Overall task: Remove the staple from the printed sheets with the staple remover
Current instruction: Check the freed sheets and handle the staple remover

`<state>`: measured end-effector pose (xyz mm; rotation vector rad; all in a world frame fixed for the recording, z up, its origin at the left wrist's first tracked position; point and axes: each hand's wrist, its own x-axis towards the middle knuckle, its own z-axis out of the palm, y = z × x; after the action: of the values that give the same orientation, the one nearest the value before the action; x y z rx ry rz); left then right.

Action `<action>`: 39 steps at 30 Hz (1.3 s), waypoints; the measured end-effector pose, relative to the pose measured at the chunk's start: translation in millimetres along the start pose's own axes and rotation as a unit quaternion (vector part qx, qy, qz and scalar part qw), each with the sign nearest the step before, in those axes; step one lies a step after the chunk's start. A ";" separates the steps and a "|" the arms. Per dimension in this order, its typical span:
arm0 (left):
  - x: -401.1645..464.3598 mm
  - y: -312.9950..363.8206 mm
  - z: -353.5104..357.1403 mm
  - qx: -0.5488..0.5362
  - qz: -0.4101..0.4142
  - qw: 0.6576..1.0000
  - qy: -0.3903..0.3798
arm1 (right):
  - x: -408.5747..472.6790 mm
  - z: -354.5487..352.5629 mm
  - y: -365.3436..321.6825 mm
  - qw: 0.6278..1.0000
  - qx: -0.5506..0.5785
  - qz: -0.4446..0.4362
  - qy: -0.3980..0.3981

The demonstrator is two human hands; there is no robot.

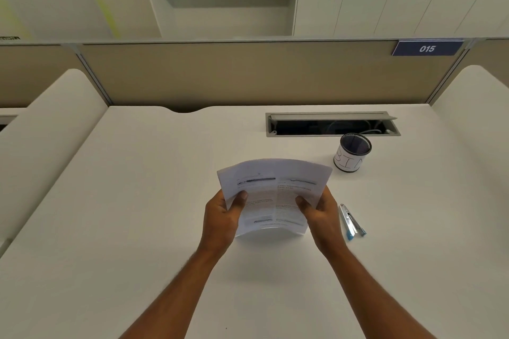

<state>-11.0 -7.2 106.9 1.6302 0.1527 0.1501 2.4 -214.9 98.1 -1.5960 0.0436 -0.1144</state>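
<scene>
Above the pale table (137,201), both hands, left (220,217) and right (321,217), pinch the light, floppy printed sheets (272,192) by their side edges, bowing them, while the slim staple remover (352,223) lies untouched beside.

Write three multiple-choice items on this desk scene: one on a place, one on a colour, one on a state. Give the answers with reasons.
1. Where does the staple remover lie?
A. on the desk, right of the right hand
B. inside the cup
C. under the sheets

2. What colour is the plate marked 015?
A. red
B. blue
C. green

3. How are the sheets held?
A. flat on the desk, untouched
B. in one hand only
C. in both hands, bowed

Answers:
1 A: it lies on the desk just past the right hand, apart from the cup.
2 B: the plate is dark blue with white digits.
3 C: the left hand and the right hand grip opposite edges, and the paper curves.
</scene>
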 end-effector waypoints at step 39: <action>18.9 17.4 -22.8 -0.016 -0.104 0.994 -0.023 | -12.4 -4.2 -7.5 0.991 -0.074 0.110 -0.019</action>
<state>3.4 17.6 125.8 1.5748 0.2822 -0.0434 -10.7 -217.5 105.1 -1.7303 0.2020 0.0923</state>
